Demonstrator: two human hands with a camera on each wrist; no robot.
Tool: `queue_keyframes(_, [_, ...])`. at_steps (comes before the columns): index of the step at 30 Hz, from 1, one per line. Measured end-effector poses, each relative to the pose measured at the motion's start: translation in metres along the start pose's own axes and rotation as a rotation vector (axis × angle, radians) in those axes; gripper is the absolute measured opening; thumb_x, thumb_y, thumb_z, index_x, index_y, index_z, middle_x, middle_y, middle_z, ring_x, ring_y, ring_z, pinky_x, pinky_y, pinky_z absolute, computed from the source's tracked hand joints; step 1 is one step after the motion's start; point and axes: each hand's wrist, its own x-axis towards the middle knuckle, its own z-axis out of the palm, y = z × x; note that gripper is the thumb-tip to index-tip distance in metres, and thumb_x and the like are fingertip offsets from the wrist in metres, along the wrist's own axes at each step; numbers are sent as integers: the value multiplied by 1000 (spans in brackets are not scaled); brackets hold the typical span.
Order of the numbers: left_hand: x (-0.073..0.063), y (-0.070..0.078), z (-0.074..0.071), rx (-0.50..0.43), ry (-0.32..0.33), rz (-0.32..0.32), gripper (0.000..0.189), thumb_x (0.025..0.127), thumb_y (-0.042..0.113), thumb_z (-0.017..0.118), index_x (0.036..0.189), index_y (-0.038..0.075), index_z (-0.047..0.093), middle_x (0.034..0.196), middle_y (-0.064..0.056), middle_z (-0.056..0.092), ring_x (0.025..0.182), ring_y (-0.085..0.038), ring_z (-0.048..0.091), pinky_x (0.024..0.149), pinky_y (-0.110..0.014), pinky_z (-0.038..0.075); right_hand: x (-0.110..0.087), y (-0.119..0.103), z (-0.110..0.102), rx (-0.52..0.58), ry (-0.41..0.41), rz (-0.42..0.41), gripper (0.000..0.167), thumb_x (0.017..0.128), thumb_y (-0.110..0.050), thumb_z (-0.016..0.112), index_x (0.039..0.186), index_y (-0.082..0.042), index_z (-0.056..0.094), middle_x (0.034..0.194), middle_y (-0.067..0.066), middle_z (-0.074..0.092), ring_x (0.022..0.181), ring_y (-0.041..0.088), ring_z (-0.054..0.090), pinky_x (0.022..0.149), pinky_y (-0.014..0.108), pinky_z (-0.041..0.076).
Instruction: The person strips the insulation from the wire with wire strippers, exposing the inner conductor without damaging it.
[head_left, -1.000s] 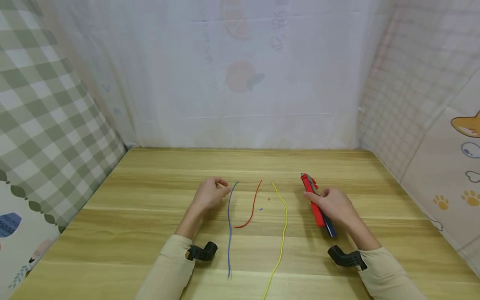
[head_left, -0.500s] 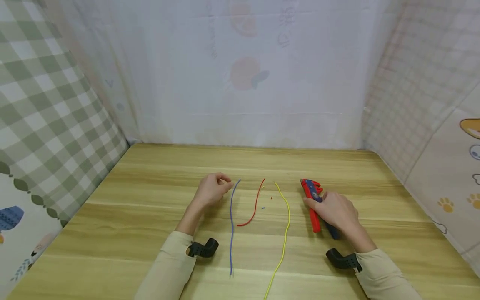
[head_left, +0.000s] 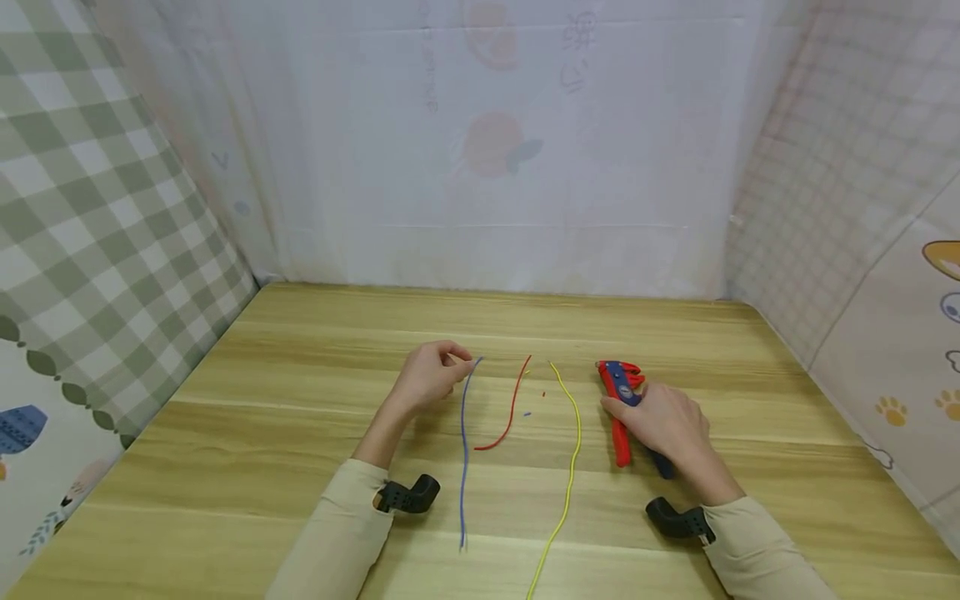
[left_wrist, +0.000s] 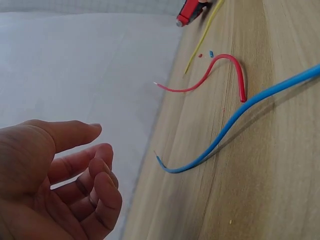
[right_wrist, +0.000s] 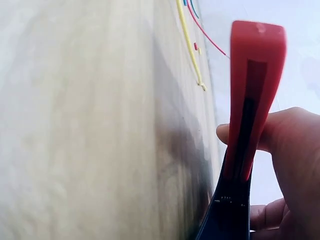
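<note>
My right hand [head_left: 667, 421] grips a red and dark-blue wire stripper [head_left: 619, 383], its head pointing away from me. Seen from the right wrist, a red handle end [right_wrist: 257, 50] of the tool looms close to the camera. My left hand [head_left: 431, 375] hovers by the far end of a blue wire [head_left: 462, 442], thumb and loosely bent fingers apart with nothing between them. A thin bare tip shows on that wire [left_wrist: 192, 165] in the left wrist view. A short curved red wire [head_left: 513, 404] and a long yellow wire [head_left: 577, 425] lie between the hands.
Small cut bits lie among the wires, including a blue one [head_left: 527, 414] and a red one [head_left: 543, 394]. The wood-grain table [head_left: 300, 467] ends at a white curtain [head_left: 337, 183] behind. Patterned cloth [head_left: 90, 208] hangs at the sides.
The wire stripper has turned in my right hand, so its blue side now shows and its handles stand wider apart. My left fingers have edged closer to the blue wire's far end.
</note>
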Motion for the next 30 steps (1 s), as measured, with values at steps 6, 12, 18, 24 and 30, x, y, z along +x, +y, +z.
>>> queue_keyframes(6, [-1,3,1,-11,-20,14,22,101,20,71,116,5,73,85,-16,69,52,-12,49,52,-25,39,1,3,3,-38,19,-11,62,89,-68,66,81,-7,58,76,11,58,68,28,56,53,37,41])
queue_keyframes(12, [-2,11,1,83,9,78,24,100,26,72,116,7,74,86,-9,70,64,-15,56,57,-27,44,-1,5,0,-62,31,-40,61,93,-65,64,75,-8,56,71,9,56,65,27,55,51,37,41])
queue_keyframes(18, [-11,27,-4,184,78,187,25,101,28,71,116,8,76,88,-5,74,73,-17,63,66,-29,49,-12,3,-27,7,64,-96,67,102,-69,48,75,-8,55,66,3,53,60,21,50,51,32,36])
queue_keyframes(24, [-32,41,-10,319,137,382,37,103,35,68,127,6,73,107,-9,75,101,-28,70,88,-44,57,-27,-14,-44,163,341,-440,46,106,-41,62,116,3,68,112,23,72,103,42,68,84,58,55])
queue_keyframes(30, [-43,32,-6,619,82,487,65,104,52,58,153,9,54,160,-15,49,152,-43,40,122,-63,34,-30,-34,-34,175,563,-895,44,105,-35,66,125,4,69,125,22,72,122,45,66,100,64,52])
